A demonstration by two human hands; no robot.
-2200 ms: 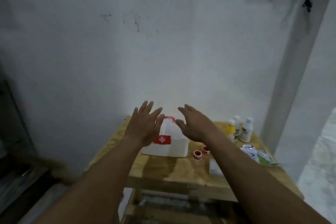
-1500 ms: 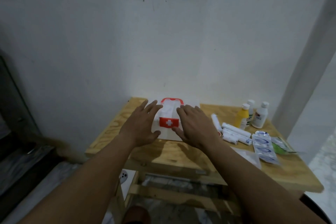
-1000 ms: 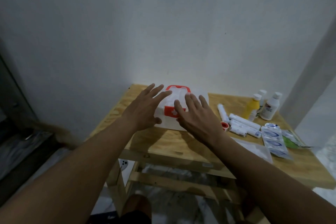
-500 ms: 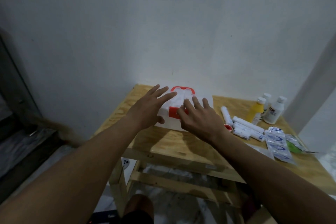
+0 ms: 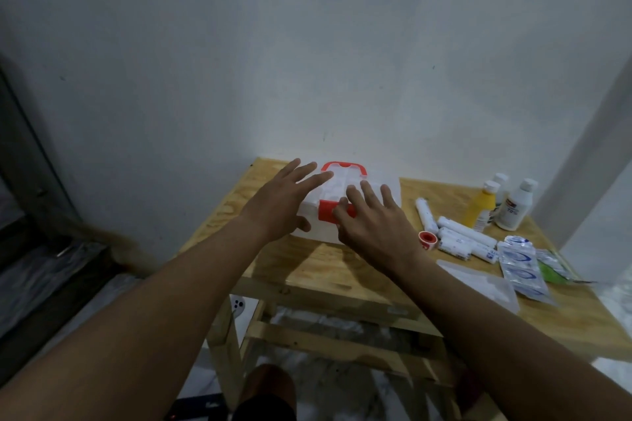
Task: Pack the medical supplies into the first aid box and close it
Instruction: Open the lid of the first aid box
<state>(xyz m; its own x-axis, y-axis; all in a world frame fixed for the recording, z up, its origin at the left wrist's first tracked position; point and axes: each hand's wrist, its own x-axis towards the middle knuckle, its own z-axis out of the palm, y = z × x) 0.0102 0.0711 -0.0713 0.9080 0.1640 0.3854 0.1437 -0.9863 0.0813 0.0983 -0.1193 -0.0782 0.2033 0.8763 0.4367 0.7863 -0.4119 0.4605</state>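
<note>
A white first aid box [image 5: 342, 183] with a red handle and a red front latch [image 5: 327, 211] stands closed at the back of the wooden table [image 5: 328, 270]. My left hand [image 5: 284, 203] lies spread over the box's left side, thumb against its front. My right hand [image 5: 372, 224] is spread over the right front, fingertips at the latch. To the right lie white bandage rolls [image 5: 458, 236], a red tape roll [image 5: 428, 240], blue-printed sachets [image 5: 521, 267], a green packet [image 5: 554, 270], a clear plastic tray [image 5: 485, 284] and three bottles, one yellow [image 5: 483, 205], one white [image 5: 516, 205].
The table stands against a white wall, with a corner pillar at the right. Its front edge and wooden frame are below my forearms. A dark doorway or frame is at the far left. My knee shows at the bottom.
The view has tilted down and come nearer the table. Both hands have settled onto the box; my right fingertips have moved onto the red latch.
</note>
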